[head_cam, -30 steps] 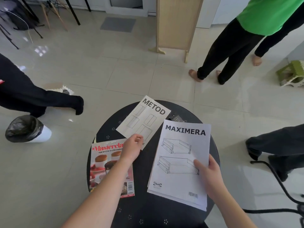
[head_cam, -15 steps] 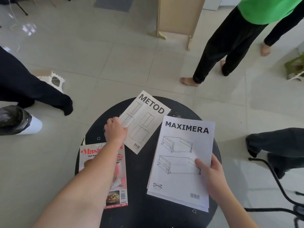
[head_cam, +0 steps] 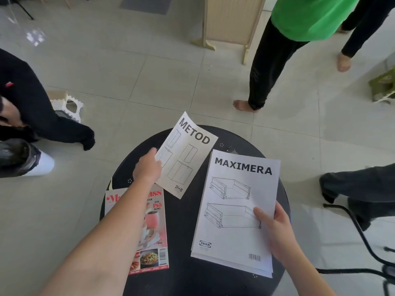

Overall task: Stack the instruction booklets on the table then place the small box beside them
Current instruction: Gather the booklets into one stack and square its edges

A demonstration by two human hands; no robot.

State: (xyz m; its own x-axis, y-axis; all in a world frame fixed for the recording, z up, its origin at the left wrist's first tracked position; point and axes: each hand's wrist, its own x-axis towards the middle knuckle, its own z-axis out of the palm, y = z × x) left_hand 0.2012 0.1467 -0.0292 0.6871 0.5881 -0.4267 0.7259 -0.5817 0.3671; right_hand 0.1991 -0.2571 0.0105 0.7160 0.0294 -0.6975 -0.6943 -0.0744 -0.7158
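Observation:
On the round black table [head_cam: 186, 274] lie two white instruction booklets. The METOD booklet [head_cam: 186, 154] sits tilted at the far middle, its far corner past the table's rim. My left hand [head_cam: 147, 167] grips its left edge. The larger MAXIMERA booklet [head_cam: 235, 212] rests on the right side, with my right hand [head_cam: 275, 229] holding its right edge, thumb on the cover. A small dark object [head_cam: 230, 150] peeks out behind the MAXIMERA booklet; I cannot tell if it is the small box.
A red recipe magazine [head_cam: 154, 236] lies at the table's left, partly under my left forearm. People stand around: black legs [head_cam: 263, 71] ahead, a dark sleeve [head_cam: 42, 116] at left, a leg [head_cam: 363, 184] at right. A wooden panel [head_cam: 230, 18] stands ahead, a black chair frame [head_cam: 367, 251] at right.
My left hand moved from the METOD booklet's near corner up along its left edge and took hold there. The booklet shifted slightly farther away. My right hand stayed on the MAXIMERA booklet.

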